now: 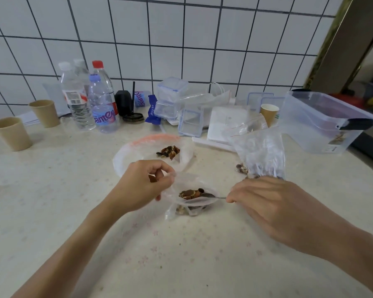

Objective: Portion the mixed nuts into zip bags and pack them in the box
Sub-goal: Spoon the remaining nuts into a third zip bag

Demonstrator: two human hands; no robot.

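Note:
My left hand [142, 183] pinches the rim of a small clear zip bag [188, 203] and holds its mouth open just above the counter. My right hand [274, 203] grips the handle of a metal spoon [211, 196]. The spoon's bowl carries mixed nuts [190, 193] and sits inside the bag's mouth. More nuts lie at the bag's bottom. Behind it lies a larger open bag with an orange zip strip [151, 147], holding a small heap of nuts [169, 152]. Another zip bag [260, 153] with nuts at its base stands to the right. The clear plastic box [323, 123] is at far right.
Along the tiled wall stand water bottles [99, 104], paper cups [11, 133], small lidded clear containers [170, 100], a stack of white napkins [224, 123] and a black holder. A few loose nuts [241, 168] lie on the counter right of the bags.

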